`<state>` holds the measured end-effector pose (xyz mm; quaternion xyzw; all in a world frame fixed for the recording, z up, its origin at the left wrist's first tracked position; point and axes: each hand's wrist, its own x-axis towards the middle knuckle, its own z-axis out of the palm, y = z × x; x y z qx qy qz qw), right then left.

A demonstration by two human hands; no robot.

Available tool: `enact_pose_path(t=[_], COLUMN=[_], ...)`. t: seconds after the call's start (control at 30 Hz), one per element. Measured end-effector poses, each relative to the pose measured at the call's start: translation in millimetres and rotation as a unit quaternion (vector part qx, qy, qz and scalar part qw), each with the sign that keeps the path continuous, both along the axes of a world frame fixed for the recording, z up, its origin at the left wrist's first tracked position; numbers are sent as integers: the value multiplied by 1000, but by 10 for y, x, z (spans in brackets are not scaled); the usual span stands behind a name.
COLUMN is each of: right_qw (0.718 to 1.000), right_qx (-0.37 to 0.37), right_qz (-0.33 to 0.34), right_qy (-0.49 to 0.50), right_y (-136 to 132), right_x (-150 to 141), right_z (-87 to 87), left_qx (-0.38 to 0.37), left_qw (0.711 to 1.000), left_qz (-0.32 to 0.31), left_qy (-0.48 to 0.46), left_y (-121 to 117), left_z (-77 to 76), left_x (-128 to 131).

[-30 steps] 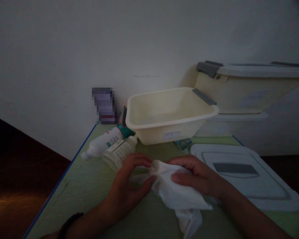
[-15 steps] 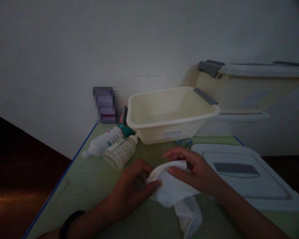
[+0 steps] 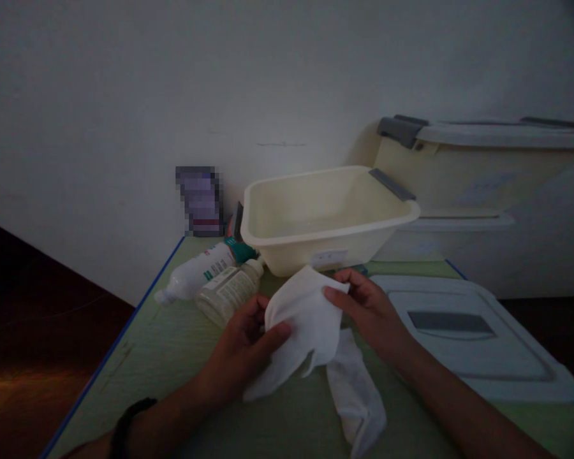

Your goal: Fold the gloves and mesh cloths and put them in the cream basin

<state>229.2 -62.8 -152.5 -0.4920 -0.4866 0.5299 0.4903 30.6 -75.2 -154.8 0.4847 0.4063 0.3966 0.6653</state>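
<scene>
A thin white cloth (image 3: 306,319) is spread between my two hands above the table. My left hand (image 3: 246,347) pinches its left edge, thumb on the near side and fingers behind. At its upper right corner, my right hand (image 3: 363,306) grips it between thumb and fingers. The cloth's lower edge hangs in loose folds. Below and to the right of it, a second white piece, long and narrow like a sock (image 3: 356,395), lies on the table; its upper end comes close to the held cloth, and I cannot tell whether they are joined.
Behind my hands stands an uncovered cream plastic bin (image 3: 287,245). Two bottles, one white with a green part (image 3: 196,274) and one clear (image 3: 229,293), lie at left. A white lid (image 3: 463,357) rests at right, before stacked lidded boxes (image 3: 440,178). A pixelated object (image 3: 201,201) leans against the wall.
The bunched cloth has been opened out and raised between my hands. My left hand has moved slightly up and left, and the narrow white piece now shows more fully.
</scene>
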Motion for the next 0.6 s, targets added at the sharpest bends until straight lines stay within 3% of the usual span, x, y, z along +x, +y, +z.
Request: enact_pose_path(t=[0.13,0.23,0.33,0.47,0.6], right_qw=[999,998,996,995,992], right_qx=[-6,-25,-25,-4,32], right_qz=[-44,-27,-6,-32,-86], right_qy=[32,50,82,97,84], right_y=[0,-27,-67,-98,-61], right_x=[-50,-105,-144,-128,-67], right_z=[-20,-45,-43,20,71], left_qx=[9,32,38,33,46], left_qw=[999,997,997,997,999], left_qz=[-41,-60,-33,26,-8], left_qy=[-20,21,56,68,15], left_y=[12,15,33,105,211], left_z=[19,15,-12,-18,2], left_x=[-8,-22,3,156,324])
